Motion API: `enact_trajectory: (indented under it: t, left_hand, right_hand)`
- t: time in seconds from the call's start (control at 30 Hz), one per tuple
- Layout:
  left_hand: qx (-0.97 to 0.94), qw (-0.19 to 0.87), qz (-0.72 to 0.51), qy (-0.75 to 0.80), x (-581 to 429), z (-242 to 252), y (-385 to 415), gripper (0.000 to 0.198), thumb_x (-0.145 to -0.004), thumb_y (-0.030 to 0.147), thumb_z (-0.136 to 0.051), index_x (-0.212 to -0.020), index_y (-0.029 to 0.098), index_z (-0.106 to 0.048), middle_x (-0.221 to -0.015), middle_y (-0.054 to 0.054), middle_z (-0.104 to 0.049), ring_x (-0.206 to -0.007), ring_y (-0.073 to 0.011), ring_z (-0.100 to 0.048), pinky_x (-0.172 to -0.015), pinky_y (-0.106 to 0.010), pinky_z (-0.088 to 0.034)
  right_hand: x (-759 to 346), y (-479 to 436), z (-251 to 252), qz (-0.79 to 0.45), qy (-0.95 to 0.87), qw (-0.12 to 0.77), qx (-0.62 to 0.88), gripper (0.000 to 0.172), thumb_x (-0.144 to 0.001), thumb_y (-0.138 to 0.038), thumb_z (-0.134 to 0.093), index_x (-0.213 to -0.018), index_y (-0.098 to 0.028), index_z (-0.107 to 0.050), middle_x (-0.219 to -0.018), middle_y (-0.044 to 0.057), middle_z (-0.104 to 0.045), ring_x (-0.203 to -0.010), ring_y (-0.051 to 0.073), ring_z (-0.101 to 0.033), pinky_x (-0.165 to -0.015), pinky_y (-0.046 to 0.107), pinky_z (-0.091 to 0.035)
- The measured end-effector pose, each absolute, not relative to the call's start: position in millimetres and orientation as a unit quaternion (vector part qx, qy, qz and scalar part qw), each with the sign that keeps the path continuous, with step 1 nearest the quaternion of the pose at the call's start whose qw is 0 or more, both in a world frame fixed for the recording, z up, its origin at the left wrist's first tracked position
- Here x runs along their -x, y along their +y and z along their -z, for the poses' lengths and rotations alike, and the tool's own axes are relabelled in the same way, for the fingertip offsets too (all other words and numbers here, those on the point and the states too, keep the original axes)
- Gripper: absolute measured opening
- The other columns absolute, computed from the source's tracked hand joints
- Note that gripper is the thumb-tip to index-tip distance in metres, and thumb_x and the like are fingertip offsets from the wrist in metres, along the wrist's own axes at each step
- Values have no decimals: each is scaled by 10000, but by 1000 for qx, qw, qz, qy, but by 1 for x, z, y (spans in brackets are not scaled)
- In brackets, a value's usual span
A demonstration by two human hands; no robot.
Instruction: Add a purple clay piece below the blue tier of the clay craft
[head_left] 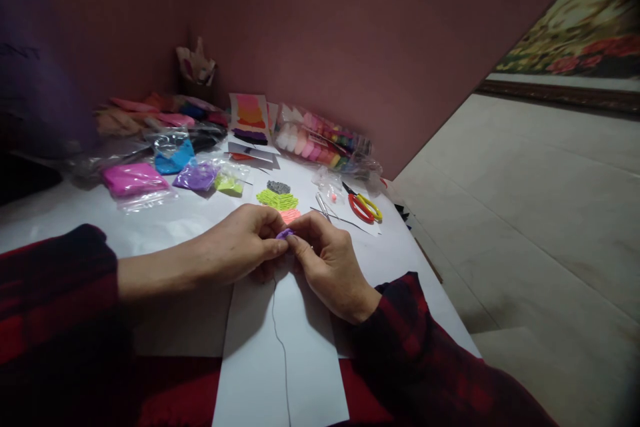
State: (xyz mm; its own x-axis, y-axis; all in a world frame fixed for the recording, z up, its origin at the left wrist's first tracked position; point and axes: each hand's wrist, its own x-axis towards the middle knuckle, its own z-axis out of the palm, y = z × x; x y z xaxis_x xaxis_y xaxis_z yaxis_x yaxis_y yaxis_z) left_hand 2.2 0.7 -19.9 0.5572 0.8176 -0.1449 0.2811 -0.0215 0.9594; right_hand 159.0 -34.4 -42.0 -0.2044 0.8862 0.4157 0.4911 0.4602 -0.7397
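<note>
My left hand [240, 245] and my right hand [327, 265] meet over a white sheet of paper [280, 347] on the table. Both pinch a small purple piece [285, 233] between their fingertips. A thin dark thread [281, 340] hangs from under the hands and trails down across the paper toward me. Just beyond the fingers lie a pale orange piece [290, 215], a yellow-green piece [277, 199] and a small grey piece [278, 187].
Red and yellow scissors [364, 207] lie to the right near the table's edge. Bags of pink [134, 178], blue [173, 159] and purple [196, 176] material sit at the left. A clear pack of coloured clay [320, 141] and printed cards [249, 117] stand against the pink wall.
</note>
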Motion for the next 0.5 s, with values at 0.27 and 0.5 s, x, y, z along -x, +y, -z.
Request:
enact_trajectory:
  t: [0.27, 0.5]
  left_hand:
    - [-674, 573, -241, 399, -2, 23, 1, 81, -762, 211, -564, -712, 179, -509, -540, 26, -579, -470, -140, -568, -456, -252, -445]
    - [-678, 569, -233, 403, -2, 23, 2, 84, -768, 211, -557, -710, 182, -502, -529, 27, -569, -469, -140, -558, -454, -252, -438]
  right_hand:
    - [-159, -35, 40, -226, -742, 424, 467, 82, -863, -128, -515, -847, -194, -561, -746, -3, -598, -655, 129, -551, -610, 276, -444]
    - [-159, -35, 42, -228, -743, 423, 467, 82, -864, -130, -515, -843, -197, -556, -740, -8, -589, -650, 126, -545, -601, 268, -440]
